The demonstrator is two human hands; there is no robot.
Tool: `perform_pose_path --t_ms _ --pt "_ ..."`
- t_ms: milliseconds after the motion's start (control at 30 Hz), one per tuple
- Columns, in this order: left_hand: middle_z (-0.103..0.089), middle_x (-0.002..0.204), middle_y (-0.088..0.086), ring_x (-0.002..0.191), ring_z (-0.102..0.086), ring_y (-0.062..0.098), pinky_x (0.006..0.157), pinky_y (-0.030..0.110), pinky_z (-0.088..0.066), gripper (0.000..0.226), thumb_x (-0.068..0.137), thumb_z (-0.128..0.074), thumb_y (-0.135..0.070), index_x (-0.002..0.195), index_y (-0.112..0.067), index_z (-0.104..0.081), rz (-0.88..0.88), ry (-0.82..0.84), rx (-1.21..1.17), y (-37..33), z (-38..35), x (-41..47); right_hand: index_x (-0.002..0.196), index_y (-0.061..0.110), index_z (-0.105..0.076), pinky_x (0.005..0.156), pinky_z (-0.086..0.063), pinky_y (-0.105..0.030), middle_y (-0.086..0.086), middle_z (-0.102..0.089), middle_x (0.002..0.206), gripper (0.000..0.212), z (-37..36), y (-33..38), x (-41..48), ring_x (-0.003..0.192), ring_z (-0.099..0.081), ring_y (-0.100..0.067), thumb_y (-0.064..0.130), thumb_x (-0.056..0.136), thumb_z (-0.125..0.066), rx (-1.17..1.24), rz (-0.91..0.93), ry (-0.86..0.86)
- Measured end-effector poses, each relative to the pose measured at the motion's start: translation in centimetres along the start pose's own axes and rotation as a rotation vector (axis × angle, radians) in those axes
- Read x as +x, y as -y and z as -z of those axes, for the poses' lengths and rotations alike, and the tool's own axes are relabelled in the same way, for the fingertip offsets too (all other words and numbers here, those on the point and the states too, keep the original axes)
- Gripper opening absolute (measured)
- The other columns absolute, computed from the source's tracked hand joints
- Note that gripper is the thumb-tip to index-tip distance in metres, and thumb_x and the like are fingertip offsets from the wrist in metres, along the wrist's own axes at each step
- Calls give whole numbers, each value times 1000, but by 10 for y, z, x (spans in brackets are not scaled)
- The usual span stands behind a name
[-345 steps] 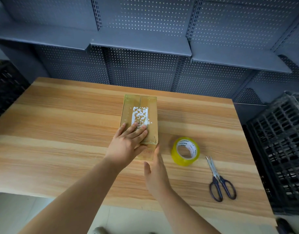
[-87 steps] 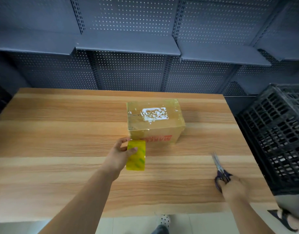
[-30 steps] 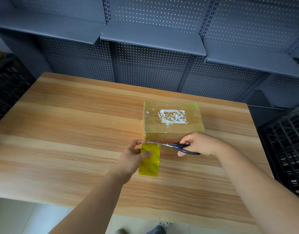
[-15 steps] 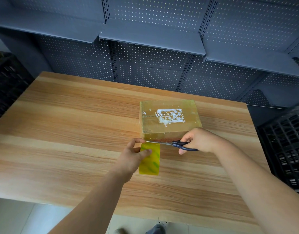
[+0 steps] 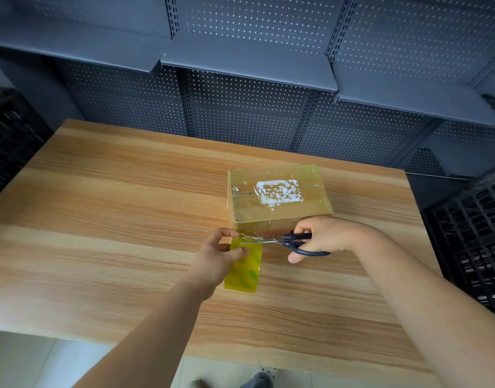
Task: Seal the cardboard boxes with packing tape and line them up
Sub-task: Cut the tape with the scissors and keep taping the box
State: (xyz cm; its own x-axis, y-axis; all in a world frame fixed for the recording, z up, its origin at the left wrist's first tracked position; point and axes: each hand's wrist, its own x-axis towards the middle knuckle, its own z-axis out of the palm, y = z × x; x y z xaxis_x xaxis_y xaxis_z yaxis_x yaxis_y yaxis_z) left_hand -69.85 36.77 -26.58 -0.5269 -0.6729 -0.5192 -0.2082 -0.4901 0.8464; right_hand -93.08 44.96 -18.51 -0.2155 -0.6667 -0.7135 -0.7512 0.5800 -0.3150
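On the wooden table (image 5: 101, 219), toward its far right, the cardboard box (image 5: 278, 194) sits with its top already glossy with tape. Just in front, the left hand (image 5: 217, 256) pinches the yellow tape roll (image 5: 246, 275) while the right hand (image 5: 327, 236) grips the scissors (image 5: 285, 240), blades across the stretched strip. I'd say the cut and pressing the end down remain; I see no other boxes to line up.
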Motion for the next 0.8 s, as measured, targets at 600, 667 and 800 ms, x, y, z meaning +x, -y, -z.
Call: perform_pose_path --t_ms 600,667,800 --pt "-71 87 8 76 -64 26 75 45 -52 29 83 -71 2 97 -19 -58 -10 45 -12 -1 9 -1 82 19 -65 64 -38 -29 4 -62 72 66 9 -4 -38 64 -53 -12 74 49 -80 332 195 -321" --pt "-72 89 8 78 -65 26 78 47 -53 30 82 -72 2 98 -19 -58 -13 41 -30 -1 7 -3 87 25 -62 64 -41 -26 12 -60 79 50 -5 19 -16 72 -56 -12 66 64 -78 303 196 -644" --pt "-72 89 8 77 -68 26 69 42 -55 36 81 -70 7 104 -17 -57 -3 62 -61 0 6 -8 111 25 -57 88 -46 -38 10 -53 108 53 -23 41 27 105 -54 -17 65 78 -65 63 190 -797"
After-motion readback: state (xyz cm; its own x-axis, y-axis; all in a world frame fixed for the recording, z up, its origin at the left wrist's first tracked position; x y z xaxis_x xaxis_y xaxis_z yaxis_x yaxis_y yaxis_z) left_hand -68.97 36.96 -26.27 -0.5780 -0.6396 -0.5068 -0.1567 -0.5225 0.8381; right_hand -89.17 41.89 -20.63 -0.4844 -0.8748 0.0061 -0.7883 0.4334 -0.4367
